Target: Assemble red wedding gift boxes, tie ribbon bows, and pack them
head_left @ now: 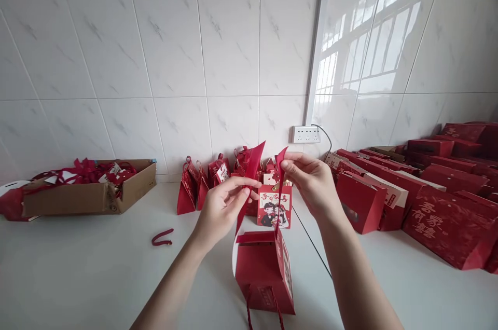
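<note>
A red paper gift box (pixel 259 267) stands on the white table in front of me, its top flaps partly raised and twisted cord handles hanging down its near side. Red ribbon (pixel 254 161) rises from the box in two lengths. My left hand (pixel 229 203) pinches the wider length between thumb and fingers, its pointed tip sticking up. With thumb and forefinger, my right hand (pixel 305 177) grips the other, narrower end, drawn upward from the box's right side. Just behind the ribbons is a small red box with a cartoon couple (pixel 268 213).
At left lies an open cardboard box (pixel 78 200) of ribbons and tags. A loose red cord (pixel 161 239) rests nearby. Small red bags (pixel 189 190) stand along the wall. Many red gift boxes (pixel 447 221) crowd the right. A power strip (pixel 306 134) is on the wall.
</note>
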Demonstrator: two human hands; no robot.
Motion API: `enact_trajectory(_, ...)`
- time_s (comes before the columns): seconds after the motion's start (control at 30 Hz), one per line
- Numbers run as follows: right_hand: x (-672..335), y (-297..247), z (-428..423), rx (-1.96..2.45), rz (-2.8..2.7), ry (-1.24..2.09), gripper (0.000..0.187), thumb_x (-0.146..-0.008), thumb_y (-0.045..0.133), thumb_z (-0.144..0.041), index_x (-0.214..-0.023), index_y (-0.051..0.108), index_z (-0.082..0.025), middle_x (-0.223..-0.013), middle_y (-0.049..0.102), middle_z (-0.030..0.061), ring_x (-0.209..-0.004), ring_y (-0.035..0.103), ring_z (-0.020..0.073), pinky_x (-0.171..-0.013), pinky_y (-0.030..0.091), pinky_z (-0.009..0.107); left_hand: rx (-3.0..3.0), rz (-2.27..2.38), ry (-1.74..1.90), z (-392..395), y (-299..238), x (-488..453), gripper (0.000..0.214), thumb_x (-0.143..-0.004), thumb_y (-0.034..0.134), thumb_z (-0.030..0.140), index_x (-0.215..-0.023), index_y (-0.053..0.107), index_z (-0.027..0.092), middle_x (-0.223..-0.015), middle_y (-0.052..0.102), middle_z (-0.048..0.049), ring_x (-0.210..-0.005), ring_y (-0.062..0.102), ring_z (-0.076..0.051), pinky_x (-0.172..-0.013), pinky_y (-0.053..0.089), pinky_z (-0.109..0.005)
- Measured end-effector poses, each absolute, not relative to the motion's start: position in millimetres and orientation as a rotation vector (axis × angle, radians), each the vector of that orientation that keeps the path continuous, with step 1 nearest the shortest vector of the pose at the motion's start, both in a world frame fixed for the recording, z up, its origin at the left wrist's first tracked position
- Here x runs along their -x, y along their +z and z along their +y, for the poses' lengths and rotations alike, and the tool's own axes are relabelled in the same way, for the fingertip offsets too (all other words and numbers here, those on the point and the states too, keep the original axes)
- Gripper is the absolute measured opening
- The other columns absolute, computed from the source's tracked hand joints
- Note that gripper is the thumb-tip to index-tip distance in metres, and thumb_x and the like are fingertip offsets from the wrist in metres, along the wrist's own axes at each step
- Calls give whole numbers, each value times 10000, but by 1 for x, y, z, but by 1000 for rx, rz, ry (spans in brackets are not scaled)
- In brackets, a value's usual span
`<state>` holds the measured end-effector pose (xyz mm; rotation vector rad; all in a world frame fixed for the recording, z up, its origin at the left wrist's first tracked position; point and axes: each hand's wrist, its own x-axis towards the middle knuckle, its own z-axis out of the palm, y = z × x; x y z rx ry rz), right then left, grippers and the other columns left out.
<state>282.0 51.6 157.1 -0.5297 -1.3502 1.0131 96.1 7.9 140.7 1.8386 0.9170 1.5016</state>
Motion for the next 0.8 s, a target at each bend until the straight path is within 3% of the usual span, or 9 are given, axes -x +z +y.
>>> enact_trajectory(0.17,-290,158,49,567,-1409,940,182,-700,750,-369,-733,687,-201,-692,657,6,-622,558,123,-604,461,277,-1721,800,1582,11,141,-92,93,-831,614,247,-891,666,198,-959,708,-40,-668,656,-118,-646,548,-250)
enact_trajectory(0.33,-295,163,35,486,-1335,710,114,-732,728,-334,-735,668,-237,-695,632,2,-640,559,140,-597,466,287,-1673,806,1605,10,141,-92,87,-814,638,246,-872,672,190,-960,708,-51,-658,660,-125,-628,551,-258)
enact_trajectory(0.57,-282,161,32,417,-1362,940,157,-697,762,-357,-761,688,-234,-735,647,4,-672,564,136,-652,482,289,-1553,622,1638,3,139,-98,138,-797,668,274,-914,650,203,-1014,686,-52,-547,632,-101,-528,538,-253)
enact_trajectory(0.8,-277,159,40,577,-1436,990,228,-672,775,-385,-677,657,-190,-655,603,-3,-606,512,116,-582,421,259,-1532,640,1603,13,134,-98,101,-792,674,245,-869,656,183,-905,685,-40,-718,654,-140,-703,552,-287)
